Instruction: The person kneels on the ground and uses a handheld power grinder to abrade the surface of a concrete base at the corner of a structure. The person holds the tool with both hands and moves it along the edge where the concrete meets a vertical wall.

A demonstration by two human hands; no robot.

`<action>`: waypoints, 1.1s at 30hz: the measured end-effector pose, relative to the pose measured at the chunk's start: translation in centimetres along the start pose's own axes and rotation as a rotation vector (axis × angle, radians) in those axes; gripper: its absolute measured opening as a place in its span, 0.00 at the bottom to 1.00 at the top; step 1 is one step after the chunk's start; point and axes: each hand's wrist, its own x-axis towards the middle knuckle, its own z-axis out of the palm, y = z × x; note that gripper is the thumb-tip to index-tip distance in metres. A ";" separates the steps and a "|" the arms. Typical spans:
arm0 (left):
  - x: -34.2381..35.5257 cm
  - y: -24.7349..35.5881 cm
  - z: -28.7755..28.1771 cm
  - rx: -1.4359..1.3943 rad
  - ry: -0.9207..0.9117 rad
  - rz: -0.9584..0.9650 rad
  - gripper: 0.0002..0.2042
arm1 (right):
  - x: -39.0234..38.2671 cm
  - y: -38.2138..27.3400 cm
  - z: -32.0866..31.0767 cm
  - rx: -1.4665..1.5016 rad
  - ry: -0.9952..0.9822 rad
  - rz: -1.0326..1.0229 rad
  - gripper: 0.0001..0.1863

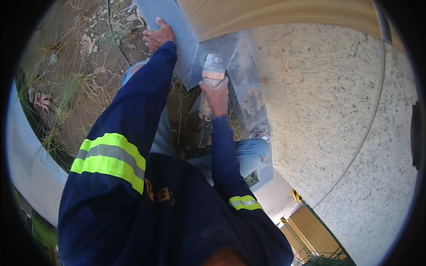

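My right hand [216,94] is wrapped round the body of a dusty orange and grey handheld power tool [213,71]. Its pale, dust-covered head points away from me, near the inner corner of a grey-blue surface. The tool's dark rear end [205,133] hangs down beside my right forearm; its working tip is not visible. Farther off to the left, my left hand [159,35] rests at the outer edge of a grey-blue ledge [171,37], fingers spread and holding nothing.
A rough, speckled pale slab [328,111] spans the right side, with a cable [375,113] across it. A tan panel [288,13] rises at the back. On the left lie soil and dry grass [75,97], rubble, and a dark cable [114,35]. A crumpled scrap [260,132] sits by my right knee.
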 end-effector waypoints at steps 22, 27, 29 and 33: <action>0.5 0.1 1.0 -0.020 0.036 0.048 0.47 | 3.0 4.5 -2.4 0.125 0.068 -0.010 0.36; 0.9 0.0 0.6 -0.019 0.029 0.024 0.47 | 0.0 2.2 -0.9 0.105 -0.013 -0.015 0.39; 0.9 0.2 0.7 -0.018 0.025 0.023 0.47 | -0.3 0.5 0.1 0.062 -0.073 -0.005 0.40; 0.3 0.6 0.8 0.020 0.034 0.014 0.47 | 0.6 0.0 0.7 0.023 -0.080 -0.018 0.43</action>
